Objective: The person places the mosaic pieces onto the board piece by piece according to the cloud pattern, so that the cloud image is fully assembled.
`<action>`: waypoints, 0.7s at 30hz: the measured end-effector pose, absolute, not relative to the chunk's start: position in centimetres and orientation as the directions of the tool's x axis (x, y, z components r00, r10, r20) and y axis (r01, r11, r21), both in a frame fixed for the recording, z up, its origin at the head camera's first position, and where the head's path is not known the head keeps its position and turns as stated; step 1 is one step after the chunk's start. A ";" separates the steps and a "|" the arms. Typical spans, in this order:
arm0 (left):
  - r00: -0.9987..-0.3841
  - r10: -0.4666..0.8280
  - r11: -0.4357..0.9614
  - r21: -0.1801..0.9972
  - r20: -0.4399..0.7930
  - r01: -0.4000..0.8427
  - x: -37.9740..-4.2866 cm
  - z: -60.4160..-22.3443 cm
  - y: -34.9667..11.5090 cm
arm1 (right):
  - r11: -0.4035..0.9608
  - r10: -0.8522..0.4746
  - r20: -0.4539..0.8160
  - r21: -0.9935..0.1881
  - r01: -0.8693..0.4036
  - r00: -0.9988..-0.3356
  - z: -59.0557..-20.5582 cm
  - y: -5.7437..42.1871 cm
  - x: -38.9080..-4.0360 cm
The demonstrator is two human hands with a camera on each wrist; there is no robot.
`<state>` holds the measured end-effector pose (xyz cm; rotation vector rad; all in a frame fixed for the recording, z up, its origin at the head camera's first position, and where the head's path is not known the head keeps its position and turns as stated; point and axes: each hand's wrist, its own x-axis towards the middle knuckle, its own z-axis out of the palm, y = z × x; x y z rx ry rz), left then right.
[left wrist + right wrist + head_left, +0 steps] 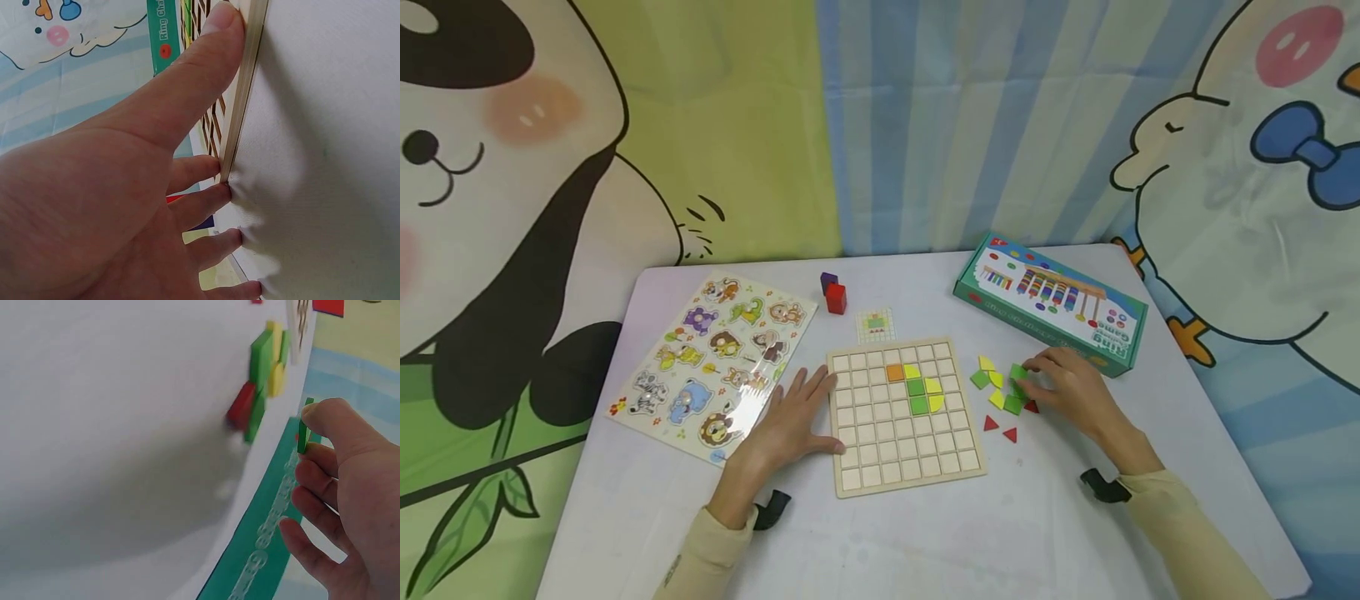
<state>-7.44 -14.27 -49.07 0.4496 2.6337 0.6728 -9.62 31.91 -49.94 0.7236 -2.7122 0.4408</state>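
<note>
My right hand (1071,392) pinches a thin green tile (304,428) between thumb and index finger, raised above the table in the right wrist view. Below it are loose green tiles (1013,405), yellow tiles (996,399) and red triangles (991,423). My left hand (790,421) lies spread at the left edge of a wooden grid board (880,454); its thumb rests on the rim and the other fingers are extended. On the board sit an orange tile (895,372), two green squares (916,387) and several yellow pieces (932,386), grouped right of centre.
Behind the grid board lies a small pattern card (876,326). A red cube (836,298) and a dark purple block (828,281) stand farther back. An animal puzzle board (711,379) lies at the left, and a green toy box (1051,302) at the back right.
</note>
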 end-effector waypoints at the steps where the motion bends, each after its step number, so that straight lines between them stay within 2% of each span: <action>1: -0.876 0.391 0.835 0.510 -0.282 0.209 -7.5 -49.1 -14.3 | 0.819 -0.438 0.358 -0.218 -0.530 -0.824 -49.7 31.3 -9.9; 10: -0.879 0.384 0.833 0.517 -0.283 0.197 -7.3 -49.5 -14.3 | 0.719 -0.548 0.378 -0.245 -0.651 -0.747 -48.8 24.9 -12.0; 16: -0.877 0.387 0.830 0.522 -0.284 0.197 -7.2 -49.4 -14.2 | 0.669 -0.614 0.337 -0.258 -0.697 -0.714 -48.7 20.3 -13.1; 21: -0.878 0.389 0.831 0.517 -0.278 0.205 -7.3 -49.2 -14.2 | 0.617 -0.676 0.327 -0.239 -0.750 -0.660 -49.2 17.5 -13.3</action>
